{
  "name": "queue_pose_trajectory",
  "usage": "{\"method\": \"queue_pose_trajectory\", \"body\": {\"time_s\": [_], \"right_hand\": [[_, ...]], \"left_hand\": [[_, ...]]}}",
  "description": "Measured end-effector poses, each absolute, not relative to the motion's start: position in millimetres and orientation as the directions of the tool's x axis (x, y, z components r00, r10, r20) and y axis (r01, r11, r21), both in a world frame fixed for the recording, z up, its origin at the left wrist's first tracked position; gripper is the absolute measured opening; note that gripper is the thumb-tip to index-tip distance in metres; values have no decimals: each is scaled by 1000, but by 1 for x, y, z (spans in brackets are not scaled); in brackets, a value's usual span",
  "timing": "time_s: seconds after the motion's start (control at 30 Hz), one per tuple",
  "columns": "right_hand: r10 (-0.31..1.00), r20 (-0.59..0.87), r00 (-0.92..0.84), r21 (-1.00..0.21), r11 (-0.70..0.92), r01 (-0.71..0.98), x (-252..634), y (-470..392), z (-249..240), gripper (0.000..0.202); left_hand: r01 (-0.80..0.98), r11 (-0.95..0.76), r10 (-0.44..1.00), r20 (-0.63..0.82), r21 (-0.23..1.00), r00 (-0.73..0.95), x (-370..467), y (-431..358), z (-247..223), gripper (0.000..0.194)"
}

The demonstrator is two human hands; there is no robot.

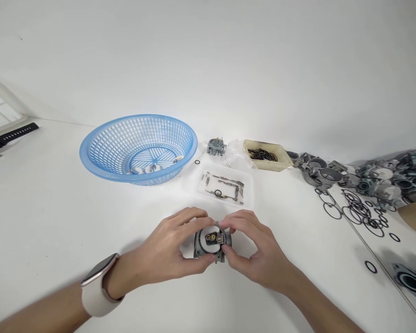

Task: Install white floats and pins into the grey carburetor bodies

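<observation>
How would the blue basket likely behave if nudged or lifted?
The blue basket is probably light for its size, as its walls are open lattice. It should mostly hold its shape, perhaps flexing slightly, since it looks like thin molded plastic. The small white parts inside would likely slide if it tipped.

Looks like a small-parts workshop bench: white worktop [100, 222], heap of metal carburetor-like bodies [384, 178] along its right edge, loose black rings [362, 212] beside them, tray [247, 194] of tiny metal parts, blue plastic basket [85, 155].
</observation>
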State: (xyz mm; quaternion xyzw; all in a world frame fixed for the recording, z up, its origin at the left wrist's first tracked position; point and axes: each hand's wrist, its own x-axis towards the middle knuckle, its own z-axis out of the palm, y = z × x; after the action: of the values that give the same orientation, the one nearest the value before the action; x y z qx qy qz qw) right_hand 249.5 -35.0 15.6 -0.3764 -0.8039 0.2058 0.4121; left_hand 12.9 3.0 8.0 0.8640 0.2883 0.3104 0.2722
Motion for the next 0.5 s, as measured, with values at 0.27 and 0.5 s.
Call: {"method": "queue_pose_trajectory", "body": {"time_s": [0.27, 0.5], "right_hand": [[778, 478, -408, -672, 623, 401, 251, -38, 17, 48], [772, 493, -402, -662, 632, 403, 249, -37, 18, 47]], "left_hand": [[315, -693, 679, 439, 649, 589, 13, 4, 11, 35], [282, -706, 662, 463, 650, 589, 13, 4, 9, 34]]}}
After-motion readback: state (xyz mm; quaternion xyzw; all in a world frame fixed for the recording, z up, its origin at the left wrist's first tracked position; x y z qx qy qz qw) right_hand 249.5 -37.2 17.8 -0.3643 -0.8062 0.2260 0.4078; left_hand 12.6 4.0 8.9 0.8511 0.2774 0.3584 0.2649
